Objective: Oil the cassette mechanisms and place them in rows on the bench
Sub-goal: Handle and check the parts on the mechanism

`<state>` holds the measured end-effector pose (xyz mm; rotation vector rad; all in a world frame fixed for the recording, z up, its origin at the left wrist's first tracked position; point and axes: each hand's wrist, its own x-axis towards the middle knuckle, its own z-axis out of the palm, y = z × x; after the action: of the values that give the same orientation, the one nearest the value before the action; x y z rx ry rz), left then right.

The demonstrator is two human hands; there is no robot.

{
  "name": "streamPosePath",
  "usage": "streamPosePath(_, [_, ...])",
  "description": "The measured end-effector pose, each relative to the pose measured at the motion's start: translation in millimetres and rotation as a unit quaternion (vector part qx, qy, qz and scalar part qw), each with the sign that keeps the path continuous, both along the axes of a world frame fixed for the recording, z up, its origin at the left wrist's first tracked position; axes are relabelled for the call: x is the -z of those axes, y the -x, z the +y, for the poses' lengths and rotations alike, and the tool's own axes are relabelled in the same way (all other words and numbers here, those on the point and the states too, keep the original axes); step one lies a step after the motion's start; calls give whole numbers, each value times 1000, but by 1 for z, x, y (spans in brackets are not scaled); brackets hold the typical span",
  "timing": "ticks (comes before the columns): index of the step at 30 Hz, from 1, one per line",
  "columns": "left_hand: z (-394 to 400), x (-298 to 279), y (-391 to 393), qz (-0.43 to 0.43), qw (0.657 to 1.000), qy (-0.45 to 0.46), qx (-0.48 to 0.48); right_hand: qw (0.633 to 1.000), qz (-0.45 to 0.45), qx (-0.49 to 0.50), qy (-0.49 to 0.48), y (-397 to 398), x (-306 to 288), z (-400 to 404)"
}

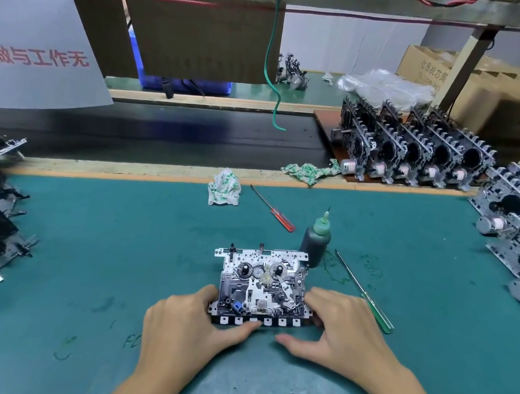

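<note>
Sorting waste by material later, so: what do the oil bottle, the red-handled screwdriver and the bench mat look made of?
Oil bottle: likely soft translucent plastic, since dark liquid shows through. Red-handled screwdriver: clear glossy red plastic handle and a thin dark shaft, probably steel. Bench mat: matte teal sheet, perhaps rubber or vinyl, scuffed and stained.

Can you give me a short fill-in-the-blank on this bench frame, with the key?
1. Both hands, left hand and right hand, grip one cassette mechanism lying flat on the ____ mat.
2. The oil bottle stands ____, just behind the mechanism.
3. The screwdriver beside the crumpled rag has a ____ handle.

Missing words: green; upright; red
</note>
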<state>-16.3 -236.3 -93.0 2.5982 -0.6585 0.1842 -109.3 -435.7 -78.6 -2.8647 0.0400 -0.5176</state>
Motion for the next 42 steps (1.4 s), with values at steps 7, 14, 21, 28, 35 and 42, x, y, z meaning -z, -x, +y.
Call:
streamPosePath(7, [-1,-4,2,53,998,5,-17,1000,-3,-2,-21,-1,0,1])
streamPosePath(14, [-2,-4,0,33,999,10,-16,1000,-18,-12,-14,-1,1,2])
streamPosePath(21, [2,-3,-3,-3,998,12,61,999,-38,-9,-18,-2,3,2])
streamPosePath(28, [2,-5,1,-25,998,17,60,999,-44,-16,-12,-2,3,2])
streamPosePath(35, [1,-5,-1,-83,995,22,58,999,-30,-14,-21,-2,3,2])
streamPosePath(42, [1,-4,-5,-90,992,30,83,1000,-1,-9,-19,0,2,2])
